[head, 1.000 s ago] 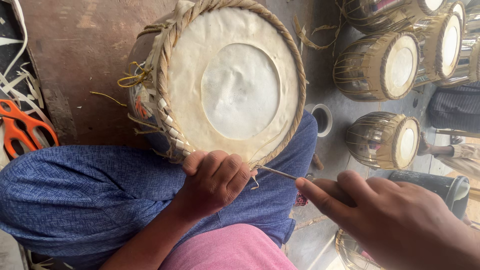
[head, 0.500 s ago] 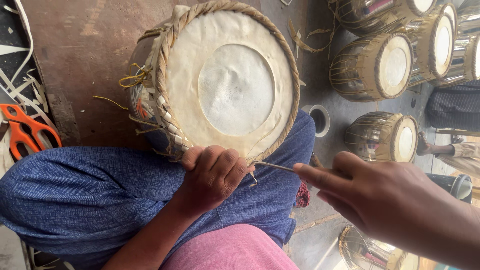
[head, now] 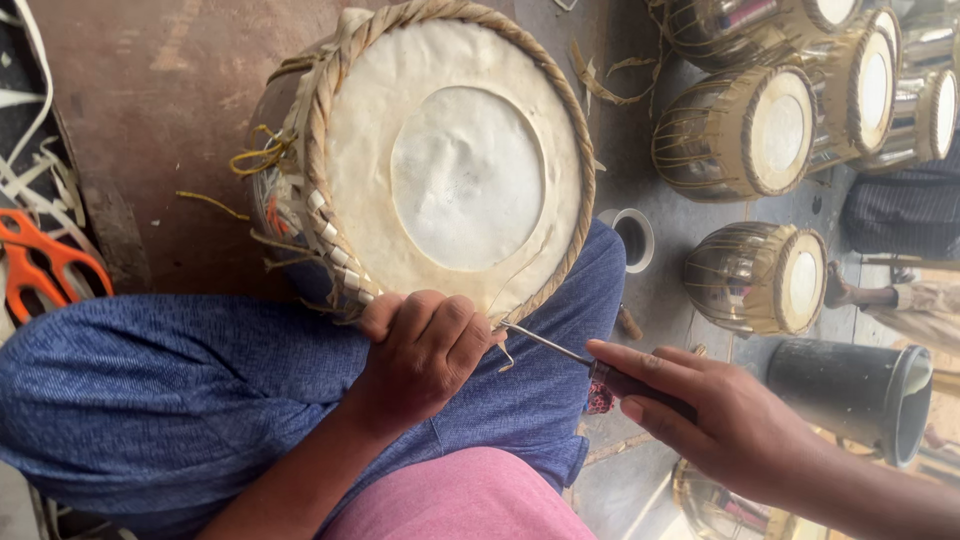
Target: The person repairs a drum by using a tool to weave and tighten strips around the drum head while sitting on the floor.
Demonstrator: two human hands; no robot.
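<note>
A drum [head: 440,170] with a pale skin head and a braided straw-coloured rim rests against my leg in blue trousers [head: 180,390]. My left hand [head: 425,350] grips the lower rim of the drum, fingers curled over the braid. My right hand [head: 710,415] holds a thin metal awl-like tool [head: 545,343] by its dark handle, forefinger stretched along it. The tool's tip is at the rim next to my left hand.
Several finished drums [head: 755,130] lie on the grey floor at the right, with a small white cup [head: 630,235] and a dark cylinder [head: 850,385]. Orange-handled scissors [head: 40,265] lie at the left beside white strips. Another person's foot [head: 850,290] shows at far right.
The view has shifted slightly. My right hand has drawn a little to the right while the tool's tip stays at the rim. My left hand keeps its hold on the rim.
</note>
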